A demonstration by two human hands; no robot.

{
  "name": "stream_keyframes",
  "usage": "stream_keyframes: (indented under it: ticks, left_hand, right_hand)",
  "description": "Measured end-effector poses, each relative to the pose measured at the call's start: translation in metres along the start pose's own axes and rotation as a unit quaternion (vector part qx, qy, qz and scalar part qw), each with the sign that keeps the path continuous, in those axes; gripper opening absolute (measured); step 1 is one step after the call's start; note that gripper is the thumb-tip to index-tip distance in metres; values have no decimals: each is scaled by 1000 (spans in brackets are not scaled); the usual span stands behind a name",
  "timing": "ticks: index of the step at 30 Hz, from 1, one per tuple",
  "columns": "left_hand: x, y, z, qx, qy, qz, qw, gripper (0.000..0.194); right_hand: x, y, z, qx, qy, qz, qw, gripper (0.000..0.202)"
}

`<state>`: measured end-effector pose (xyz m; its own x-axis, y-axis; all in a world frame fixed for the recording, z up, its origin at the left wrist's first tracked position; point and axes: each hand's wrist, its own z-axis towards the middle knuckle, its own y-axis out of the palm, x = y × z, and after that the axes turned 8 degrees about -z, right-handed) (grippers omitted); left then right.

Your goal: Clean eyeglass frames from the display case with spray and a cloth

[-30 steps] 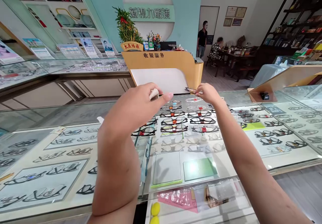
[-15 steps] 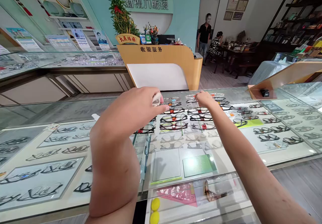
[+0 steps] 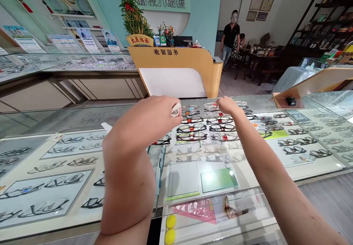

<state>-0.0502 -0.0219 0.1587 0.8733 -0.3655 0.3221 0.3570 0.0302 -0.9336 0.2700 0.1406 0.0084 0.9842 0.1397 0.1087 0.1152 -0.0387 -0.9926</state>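
Note:
My left hand (image 3: 161, 111) is bent at the wrist over the glass counter, its fingers closed on a crumpled whitish cloth (image 3: 175, 110). Below and right of it lie rows of eyeglasses, among them a dark-framed pair (image 3: 191, 136) with a small label on the lens. At the far row, my right hand (image 3: 226, 105) reaches down with fingers pinched at the right end of clear-framed eyeglasses (image 3: 210, 105). Its fingertips are small and partly hidden, and the eyeglasses rest on the counter top. Another dark pair (image 3: 223, 128) lies nearer me, below this hand.
The glass counter (image 3: 193, 197) holds more eyeglasses inside, a green card (image 3: 219, 179) and yellow round cases (image 3: 170, 222). A wooden-framed mirror stand (image 3: 309, 87) is at the right. Behind the counter are a cashier desk (image 3: 173, 59) and a standing person (image 3: 230, 35).
My left thumb, stretched out before, is now folded in by the cloth. My right hand stays at the far row with only a slight shift. The person in the back has walked nearer.

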Motion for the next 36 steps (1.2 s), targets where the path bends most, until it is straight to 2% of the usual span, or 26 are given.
stream_keyframes:
  ticks: [3, 9, 13, 16, 20, 23, 25, 27, 31, 33, 36]
  left_hand:
    - [0, 0, -2, 16, 7, 5, 1000, 25]
    - [6, -6, -9, 1, -24, 6, 1000, 24]
    - [7, -7, -13, 10, -3, -4, 1000, 24]
    - [9, -8, -14, -1, -3, -6, 1000, 24]
    - [22, -10, -17, 10, 20, -8, 1000, 22]
    - [38, -10, -23, 69, 57, -30, 996, 19]
    - [48, -10, -28, 119, 85, -65, 987, 17]
    - [56, -8, -30, 148, 105, -119, 976, 16]
    - [54, 13, -11, 147, 103, -268, 947, 17]
    - [43, 35, 5, 161, 94, -356, 916, 20]
    - [18, 75, 24, 181, 64, -428, 883, 28]
  right_hand:
    - [1, -8, 8, -28, 20, -1, 999, 40]
    - [-13, -18, 30, -85, 55, -9, 995, 37]
    - [-20, -19, 38, -89, 67, -18, 994, 39]
    - [-20, -23, 33, -71, 61, -19, 995, 44]
    - [-17, -33, 3, 7, 13, -14, 1000, 52]
    - [-23, -38, -33, 99, -18, 0, 995, 60]
    - [-32, -38, -58, 202, -58, 51, 976, 58]
    - [-44, -37, -79, 263, -95, 87, 956, 57]
    - [-62, -33, -104, 303, -130, 119, 937, 54]
    - [-67, -30, -112, 306, -137, 127, 934, 54]
    - [-68, -24, -125, 306, -145, 143, 930, 53]
